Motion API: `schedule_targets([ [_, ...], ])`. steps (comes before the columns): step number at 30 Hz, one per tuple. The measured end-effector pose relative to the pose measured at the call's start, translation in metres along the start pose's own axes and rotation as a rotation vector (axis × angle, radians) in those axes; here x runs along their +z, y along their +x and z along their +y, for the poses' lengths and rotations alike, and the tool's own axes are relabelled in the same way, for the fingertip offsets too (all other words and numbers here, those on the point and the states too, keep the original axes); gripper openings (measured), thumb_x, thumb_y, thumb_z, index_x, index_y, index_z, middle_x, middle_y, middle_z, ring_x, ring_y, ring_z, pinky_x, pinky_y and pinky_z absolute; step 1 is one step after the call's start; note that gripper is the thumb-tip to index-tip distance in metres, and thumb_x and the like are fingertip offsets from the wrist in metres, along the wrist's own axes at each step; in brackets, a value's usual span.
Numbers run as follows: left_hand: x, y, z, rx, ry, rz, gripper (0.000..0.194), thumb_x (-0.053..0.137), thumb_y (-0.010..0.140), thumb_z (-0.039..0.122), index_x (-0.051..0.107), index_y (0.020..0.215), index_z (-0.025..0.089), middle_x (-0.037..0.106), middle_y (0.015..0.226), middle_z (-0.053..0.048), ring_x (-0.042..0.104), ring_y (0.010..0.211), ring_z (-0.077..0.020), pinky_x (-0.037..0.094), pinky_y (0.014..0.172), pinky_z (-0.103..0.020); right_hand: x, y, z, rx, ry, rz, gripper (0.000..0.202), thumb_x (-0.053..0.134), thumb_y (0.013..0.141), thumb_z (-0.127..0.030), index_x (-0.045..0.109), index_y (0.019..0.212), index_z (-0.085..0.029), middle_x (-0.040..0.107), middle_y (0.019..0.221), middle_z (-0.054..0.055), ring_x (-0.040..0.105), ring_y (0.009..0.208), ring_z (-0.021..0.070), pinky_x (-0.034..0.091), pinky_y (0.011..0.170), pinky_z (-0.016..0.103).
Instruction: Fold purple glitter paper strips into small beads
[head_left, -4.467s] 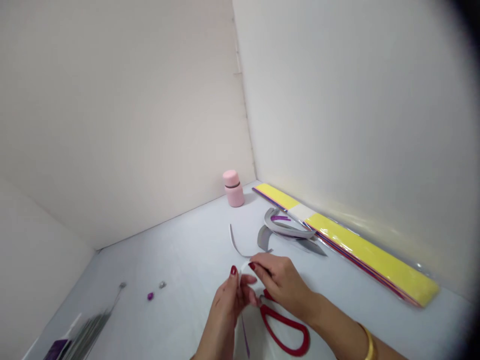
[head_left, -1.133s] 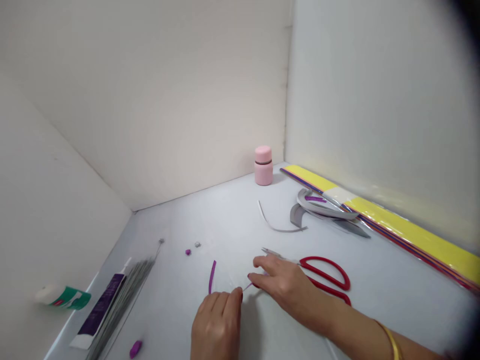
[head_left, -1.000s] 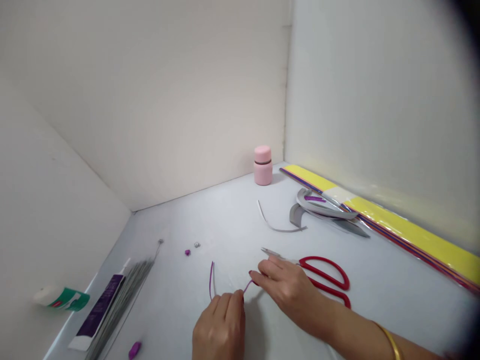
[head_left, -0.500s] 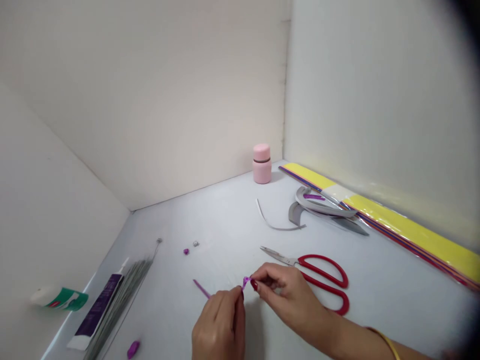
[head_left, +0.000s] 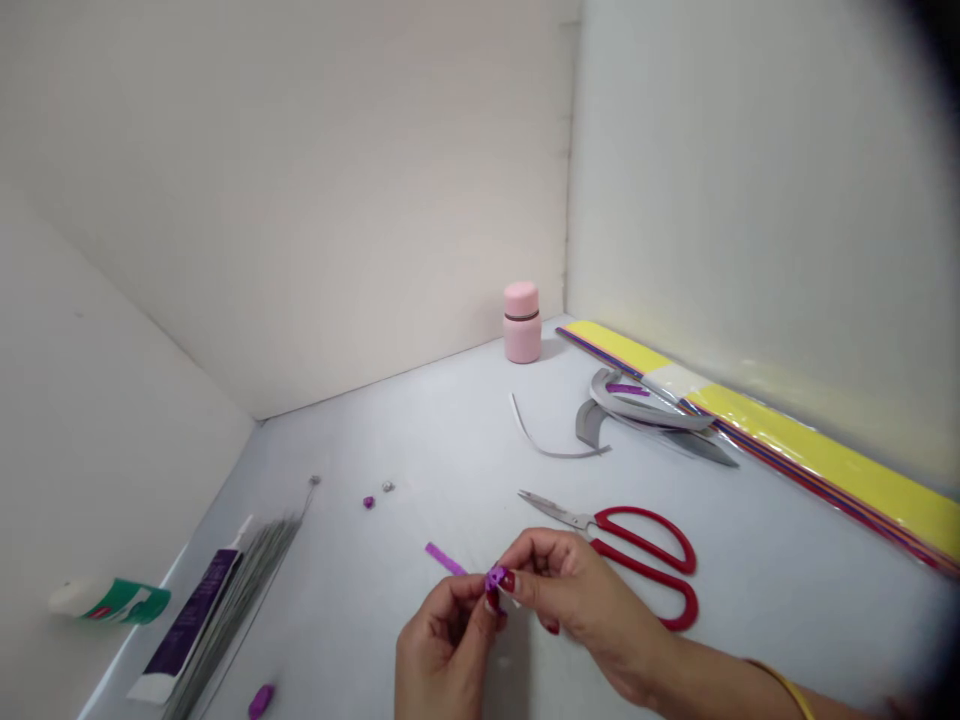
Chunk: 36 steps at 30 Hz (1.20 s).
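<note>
Between my two hands is a purple paper strip [head_left: 445, 558], its near end bunched into a small folded knot at the fingertips. My left hand [head_left: 448, 640] pinches the strip, and its loose flat end sticks out to the upper left over the hand. From the right, my right hand [head_left: 566, 595] pinches the same folded part with thumb and forefinger; the fingertips hide part of it. Just behind my right hand lie scissors [head_left: 645, 540] with red handles, blades pointing left. On the table to the left sit a small purple folded piece [head_left: 368, 502] and a small silver one [head_left: 388, 486].
At left lie a bundle of thin wires [head_left: 244, 600], a purple glue tube [head_left: 191, 625] and a white-green bottle [head_left: 112, 601]. Another purple piece [head_left: 261, 702] is near the front. Behind stand a pink jar [head_left: 522, 325], grey strips [head_left: 637, 410] and a yellow paper pack [head_left: 787, 435].
My left hand has turned, bringing its thumb into view, and both hands' fingertips have come together on the strip. The strip's loose end has shifted right and now shows its flat side.
</note>
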<state>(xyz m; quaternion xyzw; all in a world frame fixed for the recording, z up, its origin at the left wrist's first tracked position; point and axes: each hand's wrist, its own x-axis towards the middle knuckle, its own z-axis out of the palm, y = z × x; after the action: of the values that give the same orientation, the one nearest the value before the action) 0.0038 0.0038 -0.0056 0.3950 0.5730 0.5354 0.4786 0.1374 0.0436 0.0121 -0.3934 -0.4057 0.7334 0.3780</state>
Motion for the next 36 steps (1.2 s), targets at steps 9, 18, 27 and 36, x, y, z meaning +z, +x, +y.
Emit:
schedule_targets([
  [9,0.003,0.002,-0.002,-0.233,-0.303,-0.064,0.029,0.080,0.052,0.036,0.071,0.066,0.013,0.069,0.052,-0.002,0.056,0.049,-0.0079,0.041,0.050,-0.016,0.002,0.000,0.004,-0.011,-0.006,-0.003,0.017,0.066,0.069,-0.026,0.054,0.068,-0.014,0.059,0.051,-0.003,0.050,0.045,0.0073,0.033,0.045,0.018],
  [18,0.004,0.001,-0.003,-0.326,-0.395,-0.056,0.034,0.084,0.047,0.034,0.074,0.072,0.015,0.072,0.059,-0.004,0.065,0.057,-0.0107,0.048,0.055,-0.017,0.002,0.002,0.007,-0.146,-0.247,0.105,0.011,0.061,0.072,-0.022,0.054,0.066,-0.015,0.053,0.054,-0.004,0.052,0.053,0.0120,0.039,0.053,0.023],
  [27,-0.001,0.007,-0.009,-0.311,-0.327,0.062,0.035,0.083,0.044,0.039,0.071,0.060,0.011,0.066,0.046,-0.002,0.056,0.043,-0.0071,0.044,0.046,-0.014,0.002,-0.002,0.003,-0.192,-0.374,-0.041,0.018,0.059,0.078,-0.033,0.060,0.077,-0.015,0.064,0.066,0.001,0.056,0.067,0.0160,0.042,0.065,0.026],
  [36,-0.007,0.011,-0.009,-0.292,-0.287,0.079,0.036,0.080,0.049,0.041,0.061,0.050,0.011,0.061,0.046,0.000,0.050,0.041,-0.0061,0.039,0.043,-0.015,-0.005,0.002,0.008,-0.029,-0.436,-0.156,0.020,0.054,0.080,-0.032,0.057,0.072,-0.014,0.053,0.059,-0.003,0.040,0.048,0.0075,0.032,0.043,0.017],
])
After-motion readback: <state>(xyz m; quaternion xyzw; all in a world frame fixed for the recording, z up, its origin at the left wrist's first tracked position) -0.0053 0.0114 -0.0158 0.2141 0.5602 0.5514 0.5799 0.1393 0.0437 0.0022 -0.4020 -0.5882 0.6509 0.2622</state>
